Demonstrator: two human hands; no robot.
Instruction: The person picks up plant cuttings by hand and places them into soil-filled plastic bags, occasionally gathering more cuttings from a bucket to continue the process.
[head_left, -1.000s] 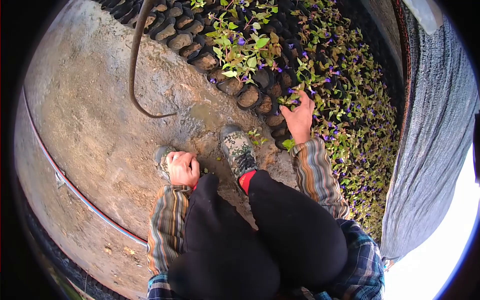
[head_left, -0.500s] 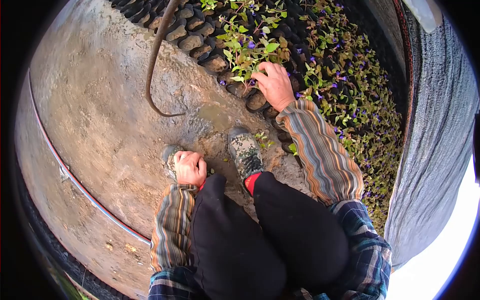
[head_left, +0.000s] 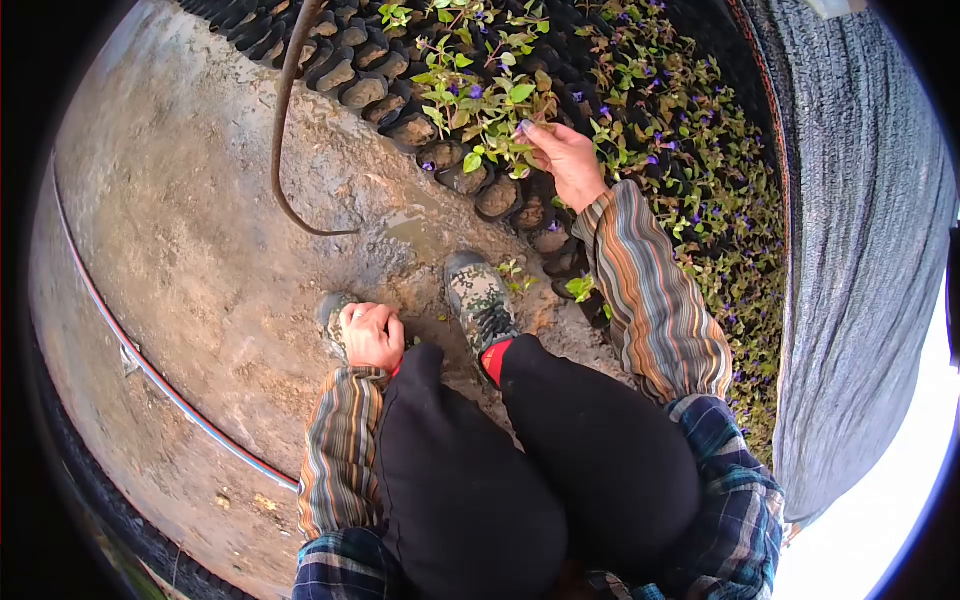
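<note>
My right hand (head_left: pixel 568 165) reaches over the edge of the plant bed, thumb and fingers pinched together at a leafy plant with purple flowers (head_left: pixel 490 105). A bit of stem or flower seems to sit between the fingertips. Below it, black pots filled with soil (head_left: pixel 498 198) line the bed's edge. My left hand (head_left: pixel 372 335) hangs by my left knee, above one shoe, with its fingers curled in; whether anything is inside them is hidden.
A curved brown rod (head_left: pixel 281 150) stands over the muddy ground (head_left: pixel 180 250). A red and blue hose (head_left: pixel 150 370) runs along the left. Dense flowering plants (head_left: pixel 690 160) fill the right side, beside grey netting (head_left: pixel 850 200). A camouflage shoe (head_left: pixel 480 300) is between my hands.
My right hand has turned and shifted slightly right, and its fingers have closed into a pinch. The view has shifted a little. My left hand stays by the knee.
</note>
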